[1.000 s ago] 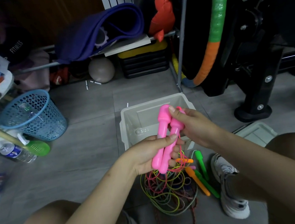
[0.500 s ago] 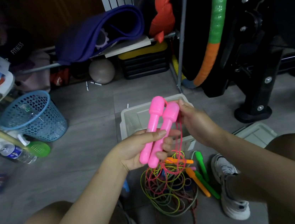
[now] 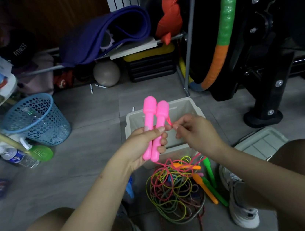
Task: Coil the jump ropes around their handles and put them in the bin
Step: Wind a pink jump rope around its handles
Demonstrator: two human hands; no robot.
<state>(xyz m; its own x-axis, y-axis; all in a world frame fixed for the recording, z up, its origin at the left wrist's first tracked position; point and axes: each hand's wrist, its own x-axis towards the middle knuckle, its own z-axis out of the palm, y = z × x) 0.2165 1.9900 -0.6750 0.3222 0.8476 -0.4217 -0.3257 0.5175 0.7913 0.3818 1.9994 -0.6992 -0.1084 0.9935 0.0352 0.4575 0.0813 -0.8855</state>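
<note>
A: Gripping both pink handles (image 3: 154, 128) together in left hand (image 3: 142, 145), above the bin (image 3: 194, 106). Pinching the pink cord (image 3: 169, 122) in right hand (image 3: 194, 131), just beside the handles.

B: Judging handles rigid, light. Cord thin, springy, probably slipping loose. Keeping tension, wrapping around the narrow shafts. Remaining ropes (image 3: 174, 193) lying tangled on floor.

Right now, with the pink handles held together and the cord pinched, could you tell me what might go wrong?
The pink cord runs down into the tangled pile of ropes; winding may drag other ropes up or snag. The left hand grips the pink handles only at mid-length, so they could twist apart. The right hand pinches thinly, so the cord may slip.
</note>
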